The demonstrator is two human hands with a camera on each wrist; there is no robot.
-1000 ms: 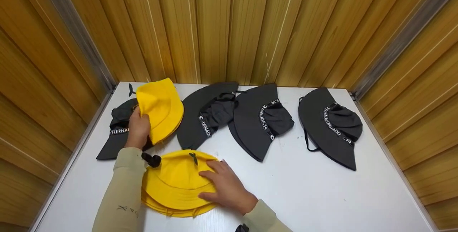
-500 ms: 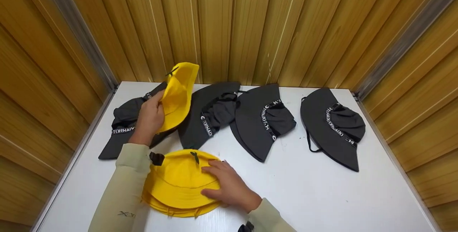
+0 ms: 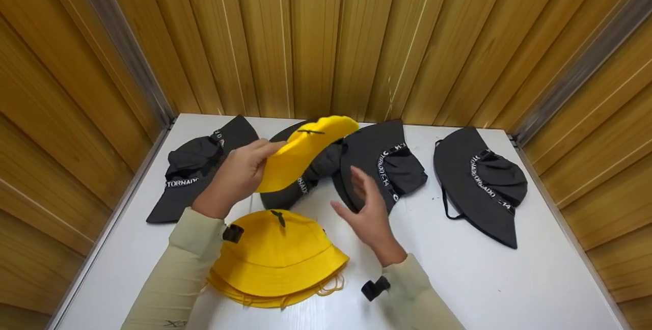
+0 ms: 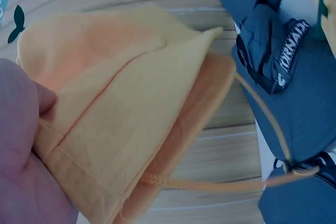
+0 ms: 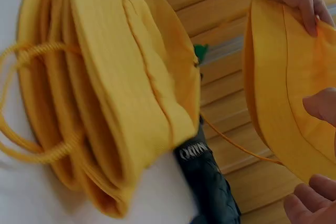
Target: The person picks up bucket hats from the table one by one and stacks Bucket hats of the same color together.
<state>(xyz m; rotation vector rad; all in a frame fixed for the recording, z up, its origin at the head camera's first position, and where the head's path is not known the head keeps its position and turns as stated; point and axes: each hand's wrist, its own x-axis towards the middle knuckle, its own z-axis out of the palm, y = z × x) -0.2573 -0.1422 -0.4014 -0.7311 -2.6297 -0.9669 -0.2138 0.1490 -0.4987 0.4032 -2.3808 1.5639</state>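
Beyond stacked yellow hats (image 3: pixel 280 264), left fingers (image 3: pixel 267 149) gripping another hat (image 3: pixel 294 164), right fingers (image 3: pixel 369 192) free.

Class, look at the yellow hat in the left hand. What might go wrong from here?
1. The held yellow hat has a loose cord, which might snag a dark hat behind it.
2. Only the left hand grips it, while the right hand is empty, so the soft hat could slip or fold.
3. Cord loops stick out from the yellow stack; catching one might drag hats askew.
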